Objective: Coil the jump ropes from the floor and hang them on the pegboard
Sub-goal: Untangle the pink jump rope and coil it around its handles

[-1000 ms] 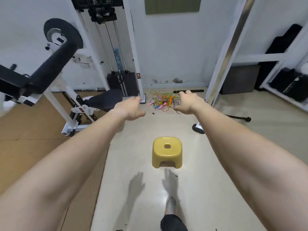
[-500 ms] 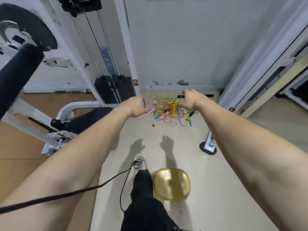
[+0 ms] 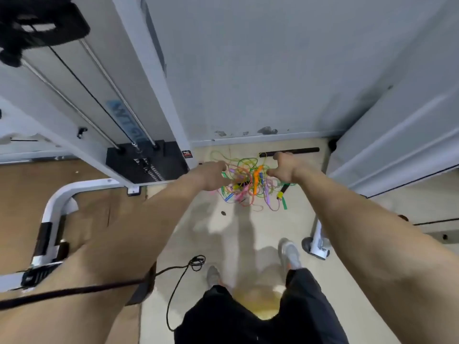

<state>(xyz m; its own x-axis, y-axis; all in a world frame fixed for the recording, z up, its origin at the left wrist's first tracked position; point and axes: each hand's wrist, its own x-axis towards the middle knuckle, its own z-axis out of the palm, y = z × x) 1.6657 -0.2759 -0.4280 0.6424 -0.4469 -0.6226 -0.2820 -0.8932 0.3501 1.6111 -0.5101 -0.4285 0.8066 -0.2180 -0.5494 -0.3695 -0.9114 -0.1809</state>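
Note:
A tangle of thin jump ropes in green, orange, pink, purple and blue lies on the pale floor close to the wall. Both my arms stretch forward over it. My left hand hovers at the pile's left edge with its fingers loosely curled and holds nothing. At the pile's right edge my right hand does the same, thumb pointing inward at the ropes. A black and yellow handle sticks out under the right wrist. No pegboard is in view.
A black weight stack and white machine posts stand to the left. A white frame foot rests at the right. A black bar lies along the wall. Between my legs sits a yellow stool, and a black cable trails on the floor.
I have stepped forward over the yellow stool, so the rope pile is much nearer. Both hands have come down to the pile's edges.

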